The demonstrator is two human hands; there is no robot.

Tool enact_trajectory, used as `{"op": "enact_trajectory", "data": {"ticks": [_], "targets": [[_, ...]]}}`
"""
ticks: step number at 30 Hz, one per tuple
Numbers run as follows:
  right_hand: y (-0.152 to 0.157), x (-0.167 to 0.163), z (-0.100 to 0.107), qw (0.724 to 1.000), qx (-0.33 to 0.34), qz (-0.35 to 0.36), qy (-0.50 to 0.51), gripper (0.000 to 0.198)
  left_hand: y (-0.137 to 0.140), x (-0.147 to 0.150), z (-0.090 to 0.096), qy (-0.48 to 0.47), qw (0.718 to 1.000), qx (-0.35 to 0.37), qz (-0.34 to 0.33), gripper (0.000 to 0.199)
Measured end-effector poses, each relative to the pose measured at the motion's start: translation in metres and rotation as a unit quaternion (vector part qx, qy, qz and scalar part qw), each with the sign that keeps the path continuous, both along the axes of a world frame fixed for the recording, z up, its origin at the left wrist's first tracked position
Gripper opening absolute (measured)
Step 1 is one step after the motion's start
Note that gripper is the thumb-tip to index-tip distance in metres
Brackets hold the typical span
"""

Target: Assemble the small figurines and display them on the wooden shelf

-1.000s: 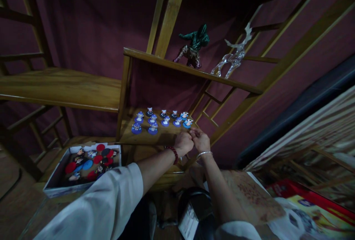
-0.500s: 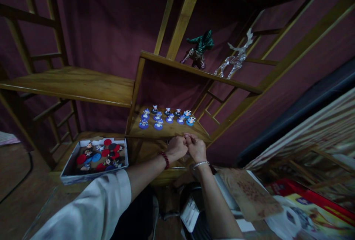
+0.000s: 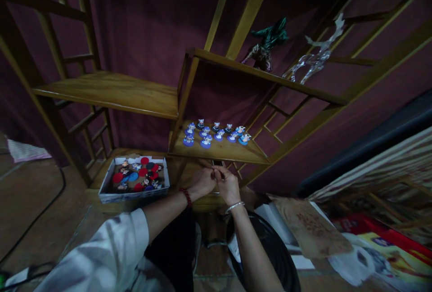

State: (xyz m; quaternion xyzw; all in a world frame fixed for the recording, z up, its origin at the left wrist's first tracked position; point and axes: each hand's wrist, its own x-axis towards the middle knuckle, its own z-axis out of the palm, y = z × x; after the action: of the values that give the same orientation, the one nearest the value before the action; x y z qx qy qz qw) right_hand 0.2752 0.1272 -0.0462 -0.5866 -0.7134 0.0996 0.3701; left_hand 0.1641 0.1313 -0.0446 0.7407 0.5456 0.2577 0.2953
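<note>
My left hand [image 3: 204, 181] and my right hand [image 3: 227, 186] meet in front of the low shelf, fingers curled and pinched together. Whatever lies between the fingertips is too small and dark to make out. Just beyond them, several small figurines on round bases stand upright on the shelf board [image 3: 222, 151]. Purple-based ones, such as this figurine [image 3: 206, 141], fill the front and middle. Dark-based ones, like this figurine [image 3: 216, 126], line the back, and blue-based ones, like this figurine [image 3: 244, 138], are at the right end.
Left of my hands, a shallow cardboard box [image 3: 135, 196] holds loose figurines and red, blue and dark discs. A green-topped figure [image 3: 266, 42] and a clear deer ornament [image 3: 315, 56] stand on the upper shelf. A black round stool [image 3: 273, 251] and a brown paper bag [image 3: 307, 224] are at right.
The camera view has shifted, so the shelf and box sit further right and slightly higher. My hands stay together, now lower and a little to the left relative to the figurines.
</note>
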Motion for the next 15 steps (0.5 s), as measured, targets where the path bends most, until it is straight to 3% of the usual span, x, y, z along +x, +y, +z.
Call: {"op": "enact_trajectory", "data": {"ticks": [9, 15], "targets": [[-0.016, -0.059, -0.048, 0.996, -0.058, 0.062, -0.028, 0.031, -0.016, -0.063, -0.029, 0.053, 0.995, -0.078, 0.008, 0.028], [-0.013, -0.101, -0.068, 0.989, -0.109, 0.085, -0.055, 0.033, -0.011, -0.104, -0.050, 0.097, 0.987, -0.126, 0.037, 0.025]]}}
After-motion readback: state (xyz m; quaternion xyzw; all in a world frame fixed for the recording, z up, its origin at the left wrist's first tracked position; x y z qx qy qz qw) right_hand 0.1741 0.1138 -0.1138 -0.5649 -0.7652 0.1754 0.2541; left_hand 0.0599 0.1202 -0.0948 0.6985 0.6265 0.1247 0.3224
